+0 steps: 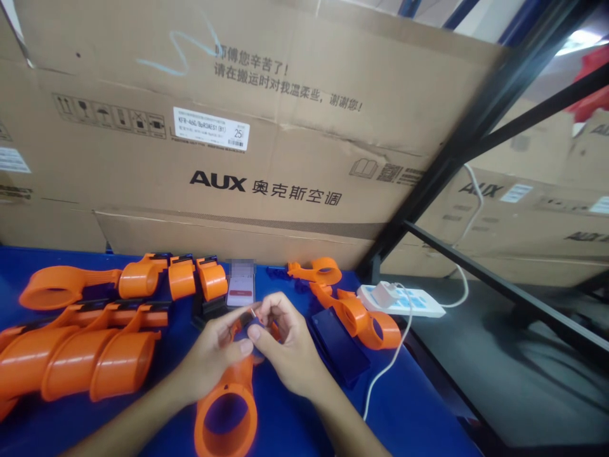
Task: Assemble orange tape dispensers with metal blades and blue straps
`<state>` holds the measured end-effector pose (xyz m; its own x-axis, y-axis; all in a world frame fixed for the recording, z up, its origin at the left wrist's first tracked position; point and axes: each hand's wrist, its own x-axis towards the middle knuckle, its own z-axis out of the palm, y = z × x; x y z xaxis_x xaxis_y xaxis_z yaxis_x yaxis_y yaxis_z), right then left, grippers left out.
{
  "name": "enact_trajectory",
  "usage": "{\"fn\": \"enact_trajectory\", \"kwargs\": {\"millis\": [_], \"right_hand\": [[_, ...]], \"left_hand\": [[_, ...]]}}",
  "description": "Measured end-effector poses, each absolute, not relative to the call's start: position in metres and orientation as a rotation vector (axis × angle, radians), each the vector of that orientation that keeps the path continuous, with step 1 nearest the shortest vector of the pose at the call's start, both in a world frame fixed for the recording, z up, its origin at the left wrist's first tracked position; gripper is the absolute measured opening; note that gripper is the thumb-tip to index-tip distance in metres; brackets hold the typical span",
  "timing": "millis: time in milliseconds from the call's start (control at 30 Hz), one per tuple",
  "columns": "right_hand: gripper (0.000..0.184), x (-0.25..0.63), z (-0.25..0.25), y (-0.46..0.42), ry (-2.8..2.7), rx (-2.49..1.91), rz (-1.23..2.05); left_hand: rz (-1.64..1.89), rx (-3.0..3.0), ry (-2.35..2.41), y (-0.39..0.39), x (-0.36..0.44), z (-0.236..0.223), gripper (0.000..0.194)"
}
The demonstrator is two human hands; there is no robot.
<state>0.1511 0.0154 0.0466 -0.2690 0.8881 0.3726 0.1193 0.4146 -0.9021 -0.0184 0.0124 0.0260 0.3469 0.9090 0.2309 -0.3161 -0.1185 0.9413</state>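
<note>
Between my two hands is an orange plastic tape dispenser (200, 426), its large open ring hanging toward me. My left hand (214, 346) closes around the upper part of it from the left, thumb pointing inward. Opposite, my right hand (292, 355) pinches a small dark blue piece (255, 322) at the dispenser's head with thumb and bent fingers. A thin shiny bit, perhaps metal, shows by the right fingertips; its kind is unclear. My fingers hide most of the dispenser's head.
Several orange dispensers (121, 365) stand in rows at left. More orange pieces (379, 330) lie at right beside dark blue flat parts (339, 346). Behind my hands is a phone (240, 285). A white power strip (423, 303) with a cable sits near the black rack post; cartons (285, 146) wall the back.
</note>
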Motion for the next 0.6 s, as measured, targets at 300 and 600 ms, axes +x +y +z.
{"fn": "enact_trajectory", "kwargs": {"millis": [300, 600], "right_hand": [[0.036, 0.168, 0.047, 0.02, -1.855, -1.074, 0.433], [0.033, 0.172, 0.05, 0.02, -2.213, -1.249, 0.121]], "left_hand": [[1.072, 0.833, 0.58, 0.01, -0.025, 0.012, 0.066], [1.159, 0.67, 0.552, 0.016, -0.033, 0.019, 0.064]]}}
